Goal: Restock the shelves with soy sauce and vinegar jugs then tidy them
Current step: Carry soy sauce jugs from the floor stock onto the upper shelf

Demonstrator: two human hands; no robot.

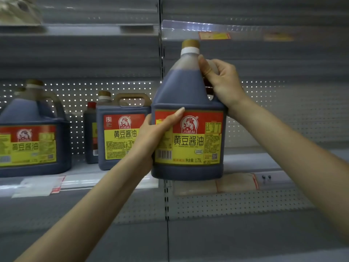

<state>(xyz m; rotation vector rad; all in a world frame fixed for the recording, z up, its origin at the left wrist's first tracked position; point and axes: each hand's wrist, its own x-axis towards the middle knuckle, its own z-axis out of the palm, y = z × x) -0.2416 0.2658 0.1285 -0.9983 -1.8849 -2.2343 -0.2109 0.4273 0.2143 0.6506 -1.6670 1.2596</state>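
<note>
A dark soy sauce jug [188,91] with a tan cap and a red and yellow label is held up in front of the middle shelf [273,178], at the upright between two shelf bays. My right hand [221,80] grips its handle near the neck. My left hand [153,137] holds its left side, thumb across the label. Two more soy sauce jugs stand on the left bay of that shelf: one in the middle [120,133] and one at the far left [32,133].
A smaller dark bottle [90,133] with a red cap stands behind the middle jug. Price tags [214,35] hang on the upper shelf edge. The right bay of the middle shelf holds nothing visible. A pale package [17,12] lies on the top left shelf.
</note>
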